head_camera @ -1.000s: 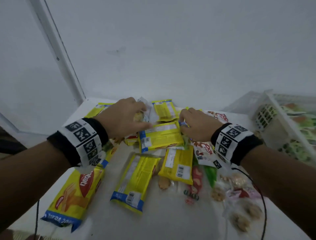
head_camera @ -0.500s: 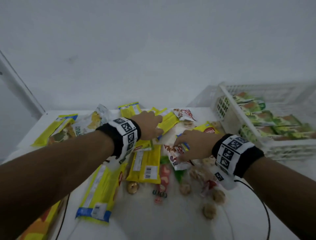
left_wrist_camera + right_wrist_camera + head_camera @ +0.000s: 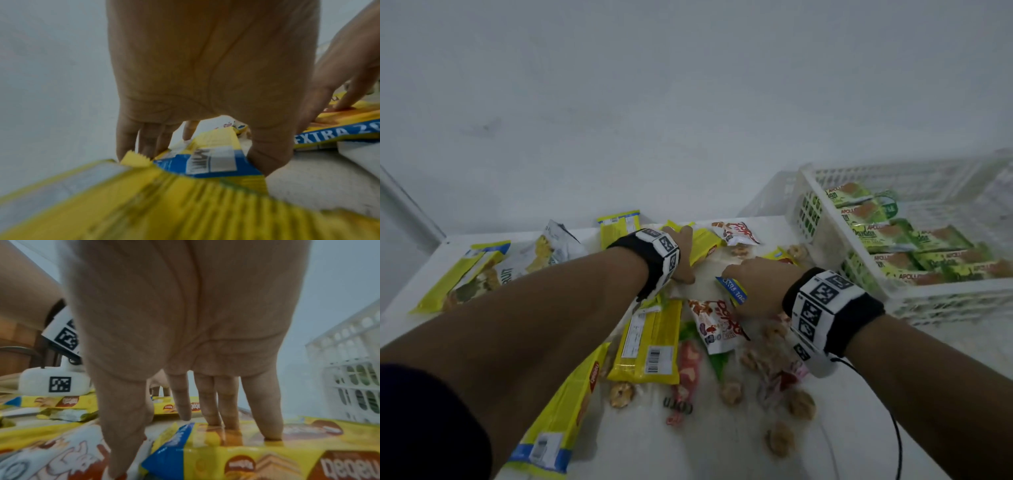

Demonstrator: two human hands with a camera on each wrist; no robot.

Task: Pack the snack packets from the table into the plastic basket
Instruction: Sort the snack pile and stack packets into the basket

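Compared with a second ago, both hands have moved from the middle of the pile toward the upper centre-right of the head frame, nearer the basket (image 3: 825,219), and the view has swung right so the basket now shows well. Means: the person is picking the next packets, not yet lifting.

Left hand (image 3: 681,257) grips a yellow packet (image 3: 703,245); the left wrist view shows fingers (image 3: 144,142) curled down one edge and thumb down the other, with the blue barcode end between them. That packet's long axis runs lower left to upper right in the head frame, blue end toward the wrist.

Right hand (image 3: 756,284) is laid on a second yellow packet (image 3: 257,456); fingers (image 3: 265,410) straight and pressing the top, thumb down beside its blue end (image 3: 732,291). Reads as a flat press, no closed grip. Its long axis runs roughly left to right in the right wrist view, blue end toward the left of the frame.

Both packets are on the counter (image 3: 722,445), centre of the head frame, close left of the basket. The basket at right holds rows of green packets (image 3: 887,233). Many yellow packets and loose small snacks remain, so the task is partway.
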